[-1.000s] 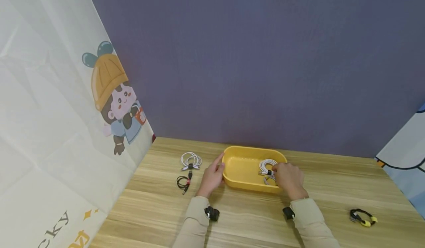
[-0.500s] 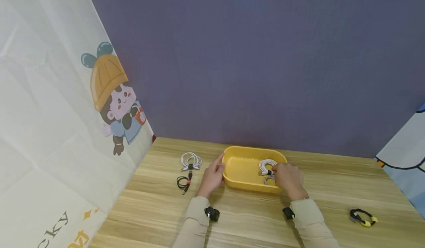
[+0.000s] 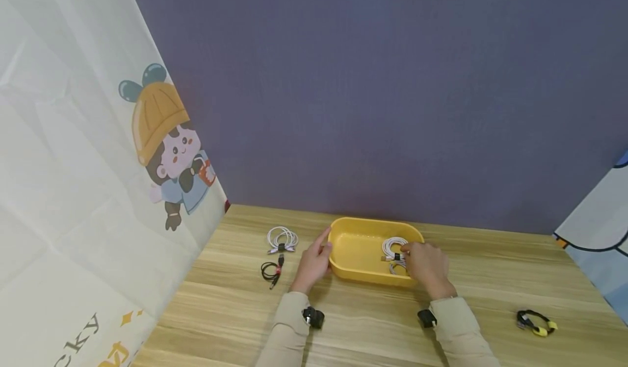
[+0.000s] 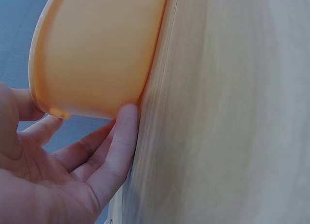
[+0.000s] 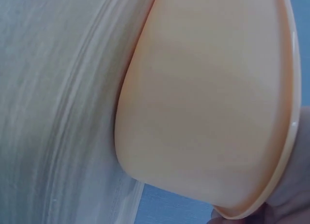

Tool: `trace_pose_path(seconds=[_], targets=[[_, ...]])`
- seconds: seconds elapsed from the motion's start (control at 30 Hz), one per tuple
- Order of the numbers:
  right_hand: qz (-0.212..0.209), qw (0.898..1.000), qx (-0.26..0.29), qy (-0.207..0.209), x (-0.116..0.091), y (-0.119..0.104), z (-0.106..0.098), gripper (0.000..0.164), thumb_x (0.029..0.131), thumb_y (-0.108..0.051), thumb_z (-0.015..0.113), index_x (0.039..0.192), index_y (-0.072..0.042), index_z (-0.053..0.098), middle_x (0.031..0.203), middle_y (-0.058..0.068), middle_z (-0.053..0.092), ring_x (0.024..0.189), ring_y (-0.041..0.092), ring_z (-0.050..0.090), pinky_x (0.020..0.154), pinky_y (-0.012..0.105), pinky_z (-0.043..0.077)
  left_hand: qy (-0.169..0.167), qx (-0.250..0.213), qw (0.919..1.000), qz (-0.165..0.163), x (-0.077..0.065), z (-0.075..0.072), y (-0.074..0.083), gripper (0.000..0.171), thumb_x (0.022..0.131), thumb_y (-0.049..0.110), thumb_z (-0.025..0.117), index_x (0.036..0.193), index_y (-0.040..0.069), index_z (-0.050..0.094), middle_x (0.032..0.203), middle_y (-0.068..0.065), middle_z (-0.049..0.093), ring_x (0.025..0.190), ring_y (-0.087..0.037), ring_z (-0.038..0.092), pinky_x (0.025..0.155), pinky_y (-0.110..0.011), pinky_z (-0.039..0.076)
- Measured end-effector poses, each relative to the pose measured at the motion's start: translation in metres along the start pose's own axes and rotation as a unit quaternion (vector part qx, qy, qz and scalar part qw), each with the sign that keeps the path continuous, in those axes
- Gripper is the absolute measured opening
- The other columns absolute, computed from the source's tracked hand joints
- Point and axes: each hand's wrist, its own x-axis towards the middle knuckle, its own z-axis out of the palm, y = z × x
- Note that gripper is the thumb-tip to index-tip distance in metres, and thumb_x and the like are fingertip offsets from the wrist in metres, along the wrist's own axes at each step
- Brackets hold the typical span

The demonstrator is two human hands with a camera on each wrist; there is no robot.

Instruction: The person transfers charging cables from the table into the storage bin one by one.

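A yellow oblong plastic box (image 3: 363, 275) stands on the table in the head view. My left hand (image 3: 313, 263) grips its left end, the thumb over the rim and the fingers (image 4: 125, 137) against the outer wall. At the other end, my right hand (image 3: 428, 264) holds over the rim, thumb side inside the box and beside the cables; its fingertips are mostly hidden. A white coiled USB cable (image 3: 392, 243) with a black tie lies in the box's right part. A greyish coiled cable (image 3: 396, 269) is partly hidden below it.
A white coiled cable (image 3: 282, 236) and a black USB cable (image 3: 271, 271) with a red tie lie left of the box. Far right on the wooden table (image 3: 363, 323) is a black cable (image 3: 536, 320) with yellow ties. A dark wall (image 3: 373, 110) rises behind.
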Motion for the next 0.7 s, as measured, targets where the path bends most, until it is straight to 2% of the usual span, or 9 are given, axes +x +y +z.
trace_pose_path(seconds=[0.13,0.3,0.4,0.53,0.7], targets=[[-0.004,1.000,0.016,0.020,-0.001,0.001,0.003,0.024,0.097,-0.015,0.064,0.116,-0.019,0.079,0.098,0.012,0.078,0.058,0.022,0.056,0.043,0.034,0.038,-0.001,-0.001,1.0000,0.001,0.002,0.000,-0.002,0.046,0.109,0.030,0.048,0.154,0.038,0.044,0.102,-0.014,0.072,0.067,-0.018,0.066,0.062,-0.031,0.060],[-0.019,0.997,0.050,0.047,-0.003,0.006,0.008,0.022,0.098,-0.015,0.064,0.114,-0.014,0.079,0.081,0.005,0.075,0.045,0.014,0.041,0.040,0.028,0.028,-0.005,-0.002,1.0000,0.000,0.002,0.000,-0.004,0.046,0.109,0.030,0.048,0.155,0.038,0.044,0.103,-0.013,0.073,0.067,-0.019,0.066,0.062,-0.031,0.059],[-0.030,0.995,0.075,0.062,-0.005,0.009,0.009,0.020,0.097,-0.015,0.066,0.113,-0.012,0.078,0.086,0.006,0.076,0.043,0.012,0.038,0.040,0.028,0.028,-0.006,-0.005,1.0000,0.001,0.002,0.000,-0.003,0.046,0.109,0.029,0.048,0.154,0.038,0.045,0.105,-0.015,0.073,0.068,-0.019,0.067,0.063,-0.032,0.060],[-0.044,0.991,0.103,0.076,-0.008,0.011,0.006,0.019,0.095,-0.013,0.069,0.112,-0.009,0.077,0.098,0.010,0.077,0.047,0.012,0.040,0.042,0.028,0.030,-0.004,-0.009,1.0000,0.000,0.003,-0.001,-0.003,0.046,0.109,0.029,0.048,0.154,0.038,0.045,0.110,-0.017,0.073,0.070,-0.019,0.068,0.064,-0.033,0.061],[-0.070,0.984,0.119,0.110,-0.018,0.014,0.001,0.017,0.092,-0.009,0.073,0.109,-0.007,0.076,0.096,0.008,0.073,0.061,0.011,0.050,0.052,0.027,0.038,-0.012,-0.015,0.9998,0.001,0.004,-0.001,-0.006,0.047,0.109,0.030,0.048,0.155,0.037,0.043,0.113,-0.018,0.073,0.070,-0.018,0.068,0.064,-0.032,0.061]])
